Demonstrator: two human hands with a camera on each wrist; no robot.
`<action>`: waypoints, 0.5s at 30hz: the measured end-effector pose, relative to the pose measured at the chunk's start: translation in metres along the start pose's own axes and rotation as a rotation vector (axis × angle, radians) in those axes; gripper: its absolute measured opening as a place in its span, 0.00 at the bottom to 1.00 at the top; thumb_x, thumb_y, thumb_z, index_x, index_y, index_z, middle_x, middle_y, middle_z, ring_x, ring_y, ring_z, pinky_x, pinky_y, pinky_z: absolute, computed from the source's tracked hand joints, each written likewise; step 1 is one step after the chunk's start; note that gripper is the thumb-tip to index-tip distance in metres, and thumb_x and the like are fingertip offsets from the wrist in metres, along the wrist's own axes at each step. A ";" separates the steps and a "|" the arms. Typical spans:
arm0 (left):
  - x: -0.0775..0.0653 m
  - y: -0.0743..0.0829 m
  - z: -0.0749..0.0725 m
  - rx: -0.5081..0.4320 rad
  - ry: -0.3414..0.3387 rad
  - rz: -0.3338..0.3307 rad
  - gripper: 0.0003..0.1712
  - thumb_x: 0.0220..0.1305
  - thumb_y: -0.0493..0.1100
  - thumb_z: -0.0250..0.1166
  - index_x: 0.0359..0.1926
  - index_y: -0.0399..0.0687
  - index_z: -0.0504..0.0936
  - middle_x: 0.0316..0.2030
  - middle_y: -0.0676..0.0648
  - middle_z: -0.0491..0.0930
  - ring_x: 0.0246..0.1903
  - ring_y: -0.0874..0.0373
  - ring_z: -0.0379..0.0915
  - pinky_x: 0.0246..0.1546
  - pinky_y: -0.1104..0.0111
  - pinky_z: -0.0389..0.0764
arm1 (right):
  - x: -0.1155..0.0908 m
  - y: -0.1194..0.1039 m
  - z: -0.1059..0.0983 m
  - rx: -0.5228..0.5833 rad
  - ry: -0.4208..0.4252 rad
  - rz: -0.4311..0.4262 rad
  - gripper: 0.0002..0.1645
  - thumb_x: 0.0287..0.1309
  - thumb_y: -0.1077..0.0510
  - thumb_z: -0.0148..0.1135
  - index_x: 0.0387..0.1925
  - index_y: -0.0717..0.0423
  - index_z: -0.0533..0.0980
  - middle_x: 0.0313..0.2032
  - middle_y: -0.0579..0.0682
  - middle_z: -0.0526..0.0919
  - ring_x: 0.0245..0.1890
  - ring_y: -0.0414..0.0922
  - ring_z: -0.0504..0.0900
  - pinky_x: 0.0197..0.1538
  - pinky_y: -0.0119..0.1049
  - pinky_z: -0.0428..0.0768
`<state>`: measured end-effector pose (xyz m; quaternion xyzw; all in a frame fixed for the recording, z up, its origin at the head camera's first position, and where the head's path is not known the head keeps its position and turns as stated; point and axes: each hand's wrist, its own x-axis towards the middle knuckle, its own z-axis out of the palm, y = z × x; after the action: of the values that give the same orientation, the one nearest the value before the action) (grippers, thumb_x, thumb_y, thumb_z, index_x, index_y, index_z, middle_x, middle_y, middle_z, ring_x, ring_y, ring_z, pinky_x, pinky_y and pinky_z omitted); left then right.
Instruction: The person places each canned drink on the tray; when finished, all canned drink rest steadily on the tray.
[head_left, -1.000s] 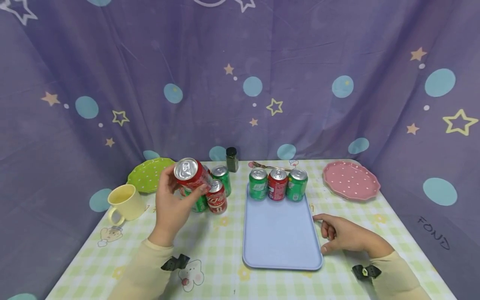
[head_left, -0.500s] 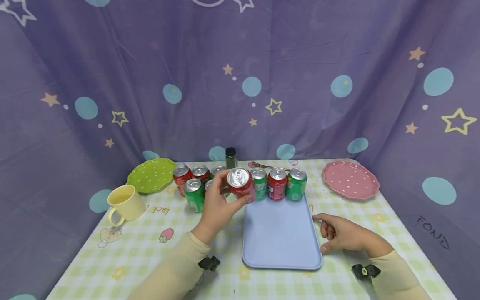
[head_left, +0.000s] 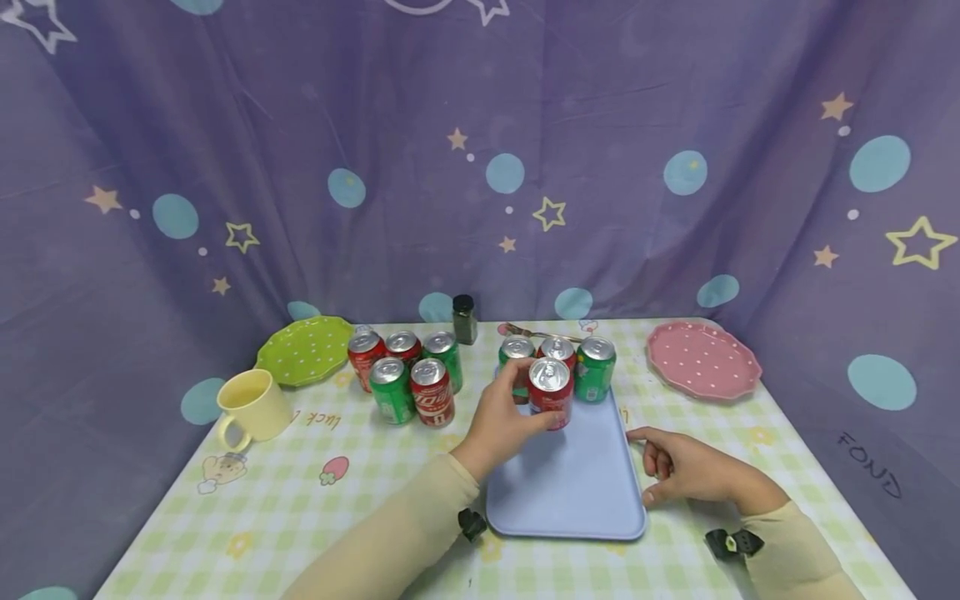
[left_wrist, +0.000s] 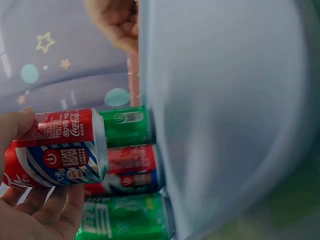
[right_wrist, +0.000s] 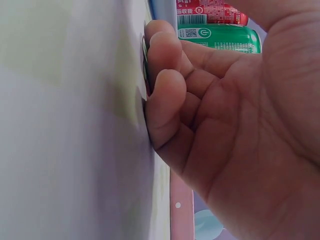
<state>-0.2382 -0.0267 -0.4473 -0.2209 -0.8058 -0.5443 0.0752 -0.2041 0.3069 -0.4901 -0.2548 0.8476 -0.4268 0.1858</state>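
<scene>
My left hand grips a red Coca-Cola can upright over the blue tray. In the left wrist view, this can is tilted by the camera angle, its base off the tray, thumb on one side and fingers on the other. A row along the tray's far end holds a green can, a partly hidden red can and another green can. Beside the tray's right edge rests my right hand, index finger and thumb touching the rim, the other fingers loosely curled on the tablecloth.
Several red and green cans stand grouped left of the tray. Farther left are a yellow mug and a green dotted plate. Behind lie a dark-capped jar and a fork; a pink plate is at right.
My left hand has carried the red can rightward from above the can group, across to the tray, and lowered it. My right hand has stayed at the tray's edge.
</scene>
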 end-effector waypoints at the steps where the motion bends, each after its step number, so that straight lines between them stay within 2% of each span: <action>1: 0.001 -0.002 0.004 0.001 -0.009 0.000 0.44 0.52 0.45 0.85 0.67 0.58 0.72 0.54 0.56 0.81 0.54 0.62 0.77 0.51 0.55 0.84 | 0.000 0.000 0.000 0.005 -0.002 0.000 0.56 0.49 0.56 0.84 0.72 0.72 0.62 0.37 0.55 0.77 0.30 0.42 0.74 0.32 0.31 0.75; 3: 0.005 -0.005 0.011 0.003 -0.023 0.007 0.43 0.52 0.44 0.85 0.65 0.58 0.72 0.54 0.57 0.81 0.54 0.62 0.77 0.52 0.55 0.85 | 0.000 -0.001 0.001 0.012 -0.003 0.003 0.56 0.49 0.56 0.84 0.72 0.72 0.62 0.37 0.55 0.77 0.30 0.42 0.74 0.32 0.31 0.75; 7: 0.011 -0.009 0.027 0.006 -0.057 0.007 0.41 0.52 0.44 0.85 0.64 0.58 0.73 0.55 0.58 0.79 0.52 0.64 0.77 0.51 0.61 0.85 | -0.001 -0.001 0.000 0.015 0.000 0.008 0.56 0.49 0.56 0.84 0.72 0.72 0.62 0.36 0.55 0.77 0.30 0.43 0.74 0.32 0.31 0.75; 12: 0.014 -0.004 0.046 0.035 -0.106 -0.036 0.40 0.53 0.45 0.85 0.64 0.57 0.74 0.56 0.59 0.79 0.49 0.65 0.78 0.51 0.65 0.83 | -0.001 -0.001 -0.001 0.013 -0.002 -0.001 0.54 0.50 0.56 0.84 0.71 0.72 0.63 0.36 0.55 0.76 0.30 0.43 0.74 0.31 0.31 0.75; 15: 0.017 0.001 0.055 0.063 -0.128 -0.057 0.41 0.53 0.44 0.85 0.65 0.56 0.73 0.57 0.58 0.80 0.52 0.64 0.78 0.55 0.64 0.82 | -0.001 -0.001 -0.001 0.014 -0.006 -0.007 0.54 0.51 0.56 0.84 0.71 0.72 0.63 0.36 0.55 0.76 0.30 0.44 0.74 0.31 0.31 0.74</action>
<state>-0.2461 0.0282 -0.4621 -0.2297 -0.8317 -0.5052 0.0150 -0.2038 0.3072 -0.4888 -0.2580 0.8430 -0.4326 0.1886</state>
